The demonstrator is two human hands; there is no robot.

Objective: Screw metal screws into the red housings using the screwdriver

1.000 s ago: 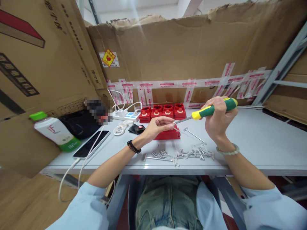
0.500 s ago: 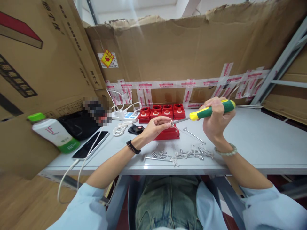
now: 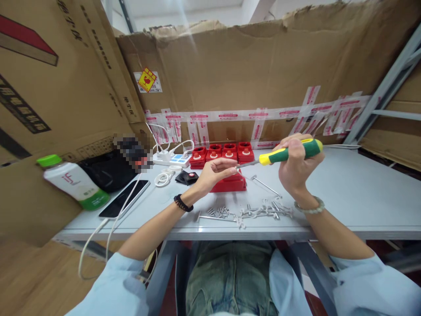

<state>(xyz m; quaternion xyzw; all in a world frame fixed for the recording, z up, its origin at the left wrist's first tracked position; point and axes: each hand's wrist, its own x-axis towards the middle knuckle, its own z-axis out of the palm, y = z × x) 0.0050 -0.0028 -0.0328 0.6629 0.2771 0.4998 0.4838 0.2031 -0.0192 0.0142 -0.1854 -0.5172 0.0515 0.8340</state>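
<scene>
The left hand [image 3: 215, 173] pinches a small part [image 3: 237, 169], too tiny to make out, at the tip of the screwdriver [image 3: 275, 156]. This spans the hands above the table [image 3: 362, 188]; it should prove stiff and fairly light, its shaft [image 3: 249, 164] slicker than the handle [image 3: 313, 148], the best hold, where the right hand [image 3: 295, 164] is wrapped

Pale table, probably screws [image 3: 224, 212] atop
</scene>
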